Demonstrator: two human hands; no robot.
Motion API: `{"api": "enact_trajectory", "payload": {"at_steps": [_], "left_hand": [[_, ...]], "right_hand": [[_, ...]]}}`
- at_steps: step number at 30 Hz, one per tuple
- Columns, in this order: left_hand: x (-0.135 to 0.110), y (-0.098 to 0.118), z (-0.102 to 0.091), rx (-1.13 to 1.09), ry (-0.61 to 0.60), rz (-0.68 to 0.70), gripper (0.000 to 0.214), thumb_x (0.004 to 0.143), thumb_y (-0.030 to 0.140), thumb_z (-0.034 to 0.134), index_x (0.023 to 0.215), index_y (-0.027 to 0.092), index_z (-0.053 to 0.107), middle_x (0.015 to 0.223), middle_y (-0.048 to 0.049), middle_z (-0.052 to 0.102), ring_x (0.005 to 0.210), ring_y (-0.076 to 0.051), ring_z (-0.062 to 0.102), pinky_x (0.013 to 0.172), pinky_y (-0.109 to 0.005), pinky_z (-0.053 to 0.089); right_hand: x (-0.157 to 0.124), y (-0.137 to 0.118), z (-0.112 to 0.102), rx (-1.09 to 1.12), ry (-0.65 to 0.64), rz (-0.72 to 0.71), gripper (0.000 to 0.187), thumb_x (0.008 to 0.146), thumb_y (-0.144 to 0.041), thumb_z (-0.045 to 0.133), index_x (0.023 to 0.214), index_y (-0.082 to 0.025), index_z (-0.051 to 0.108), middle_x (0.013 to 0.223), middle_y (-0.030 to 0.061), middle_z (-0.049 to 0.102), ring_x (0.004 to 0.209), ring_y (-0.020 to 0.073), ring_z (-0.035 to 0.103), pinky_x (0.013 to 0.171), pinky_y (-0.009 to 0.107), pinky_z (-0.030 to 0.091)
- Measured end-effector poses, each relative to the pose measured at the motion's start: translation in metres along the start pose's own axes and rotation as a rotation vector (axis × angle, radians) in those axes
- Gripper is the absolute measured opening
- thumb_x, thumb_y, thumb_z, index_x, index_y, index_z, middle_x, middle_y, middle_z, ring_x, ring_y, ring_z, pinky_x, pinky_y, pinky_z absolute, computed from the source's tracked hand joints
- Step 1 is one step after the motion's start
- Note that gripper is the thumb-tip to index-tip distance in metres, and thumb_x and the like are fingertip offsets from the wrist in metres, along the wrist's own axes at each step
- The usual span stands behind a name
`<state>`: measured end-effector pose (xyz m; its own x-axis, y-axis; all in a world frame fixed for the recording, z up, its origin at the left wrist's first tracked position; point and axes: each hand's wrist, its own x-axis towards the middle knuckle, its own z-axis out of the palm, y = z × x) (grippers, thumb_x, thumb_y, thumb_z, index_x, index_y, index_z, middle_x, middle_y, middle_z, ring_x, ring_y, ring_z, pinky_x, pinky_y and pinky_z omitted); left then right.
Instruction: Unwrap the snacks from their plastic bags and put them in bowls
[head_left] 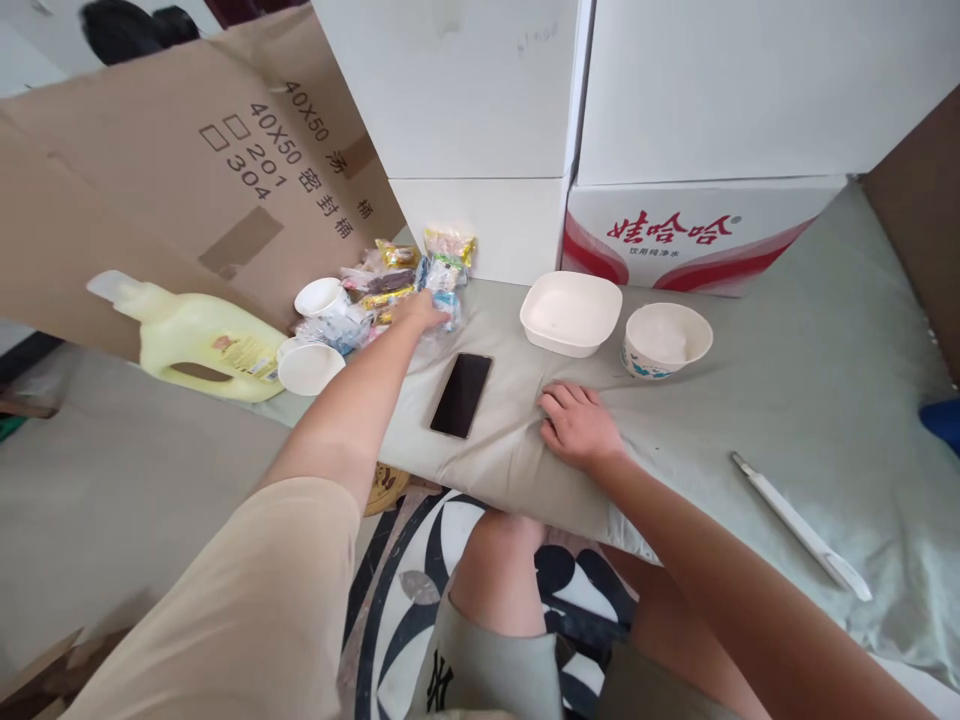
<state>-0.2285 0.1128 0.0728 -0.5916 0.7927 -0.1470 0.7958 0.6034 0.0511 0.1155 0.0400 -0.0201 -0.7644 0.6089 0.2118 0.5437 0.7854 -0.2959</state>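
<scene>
My left hand (428, 312) reaches into a pile of small wrapped snacks (390, 283) by the brown carton. Its fingers are closed at a small blue-and-white snack packet (449, 306) on the pile's right side; the fingertips are partly hidden. Just in front of that arm lies a black phone (462, 395), flat on the pale green cloth (517, 460). My right hand (576, 424) rests on the cloth with its fingers stretched out and nothing held. Beyond it stand a white square bowl (571, 312) and a round paper bowl (666, 340) with something white inside.
A jug of yellow liquid (210, 340) lies on its side at left, near two white cups, one a nearer cup (309, 368). A brown carton (172, 190) and white boxes (690, 235) line the back. A white-handled knife-like tool (802, 528) lies at right.
</scene>
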Motion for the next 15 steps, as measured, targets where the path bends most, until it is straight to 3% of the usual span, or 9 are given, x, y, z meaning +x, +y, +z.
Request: {"api": "enact_trajectory", "payload": {"at_steps": [6,11,15], "left_hand": [[0.005,0.024,0.020,0.035,0.027,-0.026,0.076,0.067,0.054,0.079,0.132,0.022,0.056,0.138,-0.0213,0.061,0.133,-0.043,0.051,0.103,-0.053,0.042],[0.008,0.021,0.018,0.016,0.016,-0.034,0.061,0.067,0.055,0.079,0.119,0.026,0.063,0.133,-0.0181,0.064,0.130,-0.042,0.054,0.105,-0.054,0.041],[0.011,0.017,0.015,-0.097,0.033,0.030,0.058,0.074,0.052,0.075,0.123,0.024,0.062,0.131,-0.0177,0.064,0.124,-0.038,0.059,0.104,-0.048,0.043]], "right_hand": [[0.001,-0.001,-0.004,0.012,-0.021,0.018,0.032,0.092,-0.027,0.048,0.118,-0.018,0.064,0.133,0.0129,0.064,0.128,0.0293,0.049,0.102,0.043,0.032],[0.001,0.000,-0.007,0.010,-0.047,0.014,0.032,0.092,-0.028,0.050,0.119,-0.018,0.064,0.133,0.0133,0.063,0.128,0.0303,0.048,0.102,0.044,0.032],[0.000,0.001,-0.005,0.005,-0.023,0.019,0.032,0.092,-0.027,0.050,0.118,-0.018,0.064,0.132,0.0134,0.064,0.127,0.0304,0.049,0.101,0.044,0.033]]}}
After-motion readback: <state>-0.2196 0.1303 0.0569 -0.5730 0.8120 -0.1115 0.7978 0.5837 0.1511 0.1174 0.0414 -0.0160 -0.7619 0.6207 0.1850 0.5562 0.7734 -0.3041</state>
